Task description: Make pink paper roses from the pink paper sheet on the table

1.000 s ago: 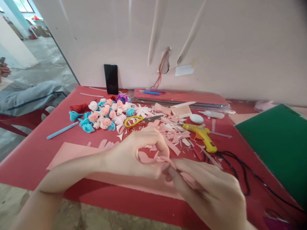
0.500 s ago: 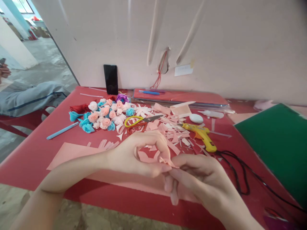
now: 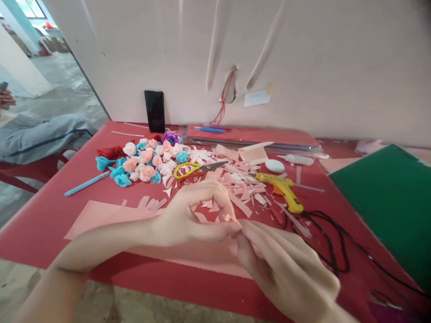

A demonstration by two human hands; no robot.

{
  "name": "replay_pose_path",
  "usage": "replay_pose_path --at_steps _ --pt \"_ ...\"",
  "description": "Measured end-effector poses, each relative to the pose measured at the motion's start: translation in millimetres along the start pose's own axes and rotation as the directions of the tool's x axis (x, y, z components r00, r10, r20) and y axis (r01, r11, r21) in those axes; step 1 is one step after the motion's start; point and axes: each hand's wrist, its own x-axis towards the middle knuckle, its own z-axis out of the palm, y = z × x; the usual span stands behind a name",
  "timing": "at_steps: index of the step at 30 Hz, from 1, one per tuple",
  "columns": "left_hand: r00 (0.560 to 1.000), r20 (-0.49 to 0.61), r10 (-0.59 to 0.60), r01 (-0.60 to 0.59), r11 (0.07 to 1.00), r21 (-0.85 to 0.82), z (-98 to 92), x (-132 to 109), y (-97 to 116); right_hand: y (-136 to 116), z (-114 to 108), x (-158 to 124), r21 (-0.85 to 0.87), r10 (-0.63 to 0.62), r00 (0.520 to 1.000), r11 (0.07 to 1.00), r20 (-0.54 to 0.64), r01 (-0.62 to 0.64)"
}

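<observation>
My left hand [image 3: 193, 213] pinches a small piece of pink crepe paper [image 3: 229, 218] between thumb and forefinger, over the red table [image 3: 161, 291]. From the right, my right hand [image 3: 286, 264] has its fingers closed at the same piece, touching the left fingertips. Most of the piece is hidden by the fingers. Below both hands lies a pink paper sheet [image 3: 97, 217], with cut paper strips [image 3: 151, 202] on it. Beyond the hands are scissors [image 3: 202, 167] with yellow and orange handles, among pink and white paper scraps [image 3: 239, 190].
Paper roses [image 3: 148, 172] in pink, white and blue are heaped left of the scissors. A yellow glue gun [image 3: 286, 190], its black cord [image 3: 340, 233] and a green sheet [image 3: 384, 202] lie rightward. A phone [image 3: 155, 112] leans on the back panel. Another person's leg [image 3: 43, 139] shows at left.
My right hand has turned over, its back now facing up, and its fingers have closed in nearer the left fingertips. Less of the pink crepe paper shows. My left hand has barely moved.
</observation>
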Motion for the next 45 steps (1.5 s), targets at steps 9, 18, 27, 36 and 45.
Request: replay_pose_path --at_steps 9,18,27,36,45 --pt "0.992 0.055 -0.114 0.119 0.989 -0.092 -1.5 -1 3 -3 -4 11 0.371 0.311 0.921 0.847 0.237 -0.381" --pt "0.996 0.073 -0.054 0.061 0.993 -0.098 -2.1 0 1 0 -9 17 0.616 0.353 0.796 0.504 0.493 -0.605" --pt "0.998 0.014 -0.057 0.057 0.998 0.021 -1.8 -1 -1 -4 -3 8 0.245 0.256 0.955 0.926 0.151 -0.287" --pt "0.998 -0.026 -0.056 0.055 0.998 -0.038 -1.8 0 1 2 1 16 0.454 0.34 0.91 0.79 0.238 -0.413" --pt "0.997 -0.071 -0.022 0.026 0.997 0.066 -3.3 4 1 8 2 19 0.617 0.379 0.824 0.545 0.422 -0.567"
